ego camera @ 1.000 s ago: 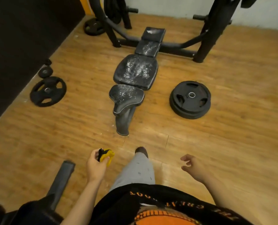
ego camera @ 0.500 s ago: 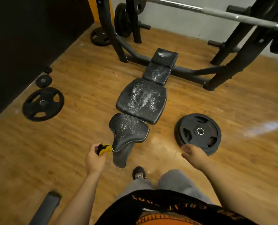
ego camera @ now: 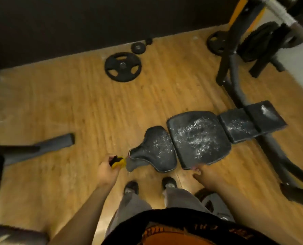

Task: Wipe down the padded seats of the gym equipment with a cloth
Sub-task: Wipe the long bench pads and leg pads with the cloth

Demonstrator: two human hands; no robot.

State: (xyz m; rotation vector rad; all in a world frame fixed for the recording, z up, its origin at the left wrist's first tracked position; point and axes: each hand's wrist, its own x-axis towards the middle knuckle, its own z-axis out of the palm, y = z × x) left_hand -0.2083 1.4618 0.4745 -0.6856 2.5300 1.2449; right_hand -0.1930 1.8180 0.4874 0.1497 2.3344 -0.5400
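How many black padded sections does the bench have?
3: the narrow seat pad nearest the hands, the wide middle pad, and the long far pad. All look dusty.

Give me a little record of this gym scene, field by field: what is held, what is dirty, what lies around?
left hand: closed on a bunched yellow and black cloth, beside the seat's narrow end
right hand: open, empty, at the near edge of the wide black back pad
small black padded seat: speckled with white residue, unwiped
back pad: speckled too
floor: wooden planks, black round weight plate lying flat
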